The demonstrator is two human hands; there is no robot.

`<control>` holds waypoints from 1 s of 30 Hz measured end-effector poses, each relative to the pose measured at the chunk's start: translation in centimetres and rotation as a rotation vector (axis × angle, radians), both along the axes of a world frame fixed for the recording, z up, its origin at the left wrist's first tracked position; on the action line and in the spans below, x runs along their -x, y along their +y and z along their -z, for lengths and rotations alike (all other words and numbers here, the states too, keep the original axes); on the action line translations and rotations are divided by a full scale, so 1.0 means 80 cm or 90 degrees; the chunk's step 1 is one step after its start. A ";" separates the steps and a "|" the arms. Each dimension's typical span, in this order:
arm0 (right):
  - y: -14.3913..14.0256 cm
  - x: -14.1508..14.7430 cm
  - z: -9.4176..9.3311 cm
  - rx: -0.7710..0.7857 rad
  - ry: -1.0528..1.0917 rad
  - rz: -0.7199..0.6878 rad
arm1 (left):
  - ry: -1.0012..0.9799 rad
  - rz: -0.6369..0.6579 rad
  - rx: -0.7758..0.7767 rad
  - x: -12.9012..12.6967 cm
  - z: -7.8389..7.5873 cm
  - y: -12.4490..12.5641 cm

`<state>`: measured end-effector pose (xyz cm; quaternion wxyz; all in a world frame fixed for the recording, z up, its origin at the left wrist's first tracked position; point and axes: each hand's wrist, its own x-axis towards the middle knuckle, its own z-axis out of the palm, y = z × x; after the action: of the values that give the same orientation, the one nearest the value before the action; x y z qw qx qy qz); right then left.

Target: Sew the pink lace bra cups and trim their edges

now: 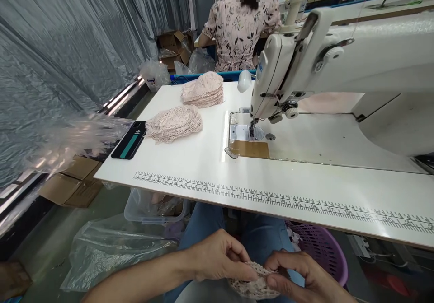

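Over my lap, at the bottom of the view, I hold a beige-pink lace piece [252, 288] between both hands. My left hand [217, 258] pinches its upper left edge with thumb and fingers. From the other side my right hand [298, 273] grips the right edge, thumb on top. The lower part of the lace runs close to the bottom of the view. On the white table beyond lie two stacks of similar lace pieces, a nearer stack [174, 123] and a farther stack [203, 90]. Neither hand touches the table.
A white sewing machine [288, 68] stands on the table [190, 158], which has a printed ruler [271, 200] along its front edge. A dark phone [129, 140] lies at the left corner. Below are a clear bin [156, 215] and purple basket [322, 249]. Another person [237, 32] sits ahead.
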<state>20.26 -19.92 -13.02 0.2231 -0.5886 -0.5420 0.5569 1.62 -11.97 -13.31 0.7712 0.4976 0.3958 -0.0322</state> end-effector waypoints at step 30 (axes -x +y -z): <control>-0.010 -0.016 0.012 0.047 0.060 0.003 | -0.007 -0.060 0.078 -0.024 0.002 -0.005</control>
<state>21.55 -20.69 -13.96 0.2280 -0.5705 -0.5087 0.6032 3.55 -12.37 -13.48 0.8033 0.4301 0.4116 -0.0170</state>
